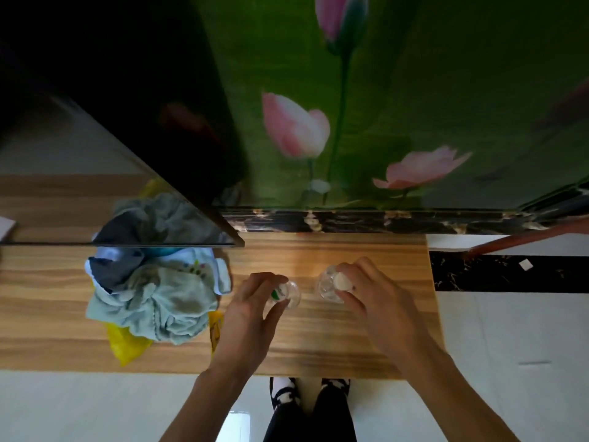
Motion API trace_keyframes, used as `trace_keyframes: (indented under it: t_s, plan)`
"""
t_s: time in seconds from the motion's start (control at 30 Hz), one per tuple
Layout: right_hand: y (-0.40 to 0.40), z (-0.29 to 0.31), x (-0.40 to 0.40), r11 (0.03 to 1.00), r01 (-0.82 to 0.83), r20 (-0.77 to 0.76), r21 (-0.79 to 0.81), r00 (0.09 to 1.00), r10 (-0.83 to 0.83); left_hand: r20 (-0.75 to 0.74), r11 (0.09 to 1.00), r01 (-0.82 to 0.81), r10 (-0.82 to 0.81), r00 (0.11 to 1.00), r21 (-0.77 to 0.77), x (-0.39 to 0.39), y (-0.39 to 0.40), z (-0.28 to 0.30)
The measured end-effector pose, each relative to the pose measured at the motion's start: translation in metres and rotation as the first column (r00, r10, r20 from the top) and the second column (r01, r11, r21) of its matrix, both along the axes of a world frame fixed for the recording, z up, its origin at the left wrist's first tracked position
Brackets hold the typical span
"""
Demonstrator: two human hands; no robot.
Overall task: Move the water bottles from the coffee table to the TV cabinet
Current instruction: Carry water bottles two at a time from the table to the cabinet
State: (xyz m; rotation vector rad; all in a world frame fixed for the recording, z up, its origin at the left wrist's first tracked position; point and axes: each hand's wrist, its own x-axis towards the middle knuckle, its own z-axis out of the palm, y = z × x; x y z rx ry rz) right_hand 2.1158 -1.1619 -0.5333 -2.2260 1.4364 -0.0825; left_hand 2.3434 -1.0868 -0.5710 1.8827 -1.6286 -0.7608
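Two clear water bottles stand upright on the wooden TV cabinet (350, 346), seen from straight above. My left hand (251, 311) wraps its fingers around the top of the left bottle (288, 293), which shows a bit of green at its cap. My right hand (379, 291) grips the right bottle (328, 283) near its pale cap. The bottles stand a short gap apart near the cabinet's right end. The coffee table is out of view.
A pile of crumpled cloths (156, 291) on a yellow bag (127, 346) lies left of my hands. The dark TV screen (127, 106) rises at the back left. A lotus mural wall (382, 106) stands behind; white floor tiles lie to the right.
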Motion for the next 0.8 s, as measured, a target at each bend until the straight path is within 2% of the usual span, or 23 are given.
trace_keyframes:
  t_s: [0.13,0.37,0.63,0.8]
  plan:
    - [-0.018,-0.037,0.008,0.999,-0.035,0.004,0.018,0.999,0.035,0.059,0.999,0.033,-0.03,0.998,-0.041,0.007,-0.019,-0.035]
    - [-0.037,-0.072,0.025,0.996,-0.091,-0.029,0.018,0.995,0.092,0.257,0.982,0.164,-0.135,0.957,-0.092,0.018,-0.044,-0.072]
    - [-0.041,-0.09,0.044,0.993,-0.09,-0.003,0.076,0.996,0.091,0.237,0.992,0.1,-0.078,0.968,-0.079,0.019,-0.052,-0.091]
    - [-0.036,-0.096,0.052,0.997,-0.058,0.02,0.055,0.998,0.057,0.195,0.995,0.043,-0.025,0.98,-0.088,0.016,-0.052,-0.095]
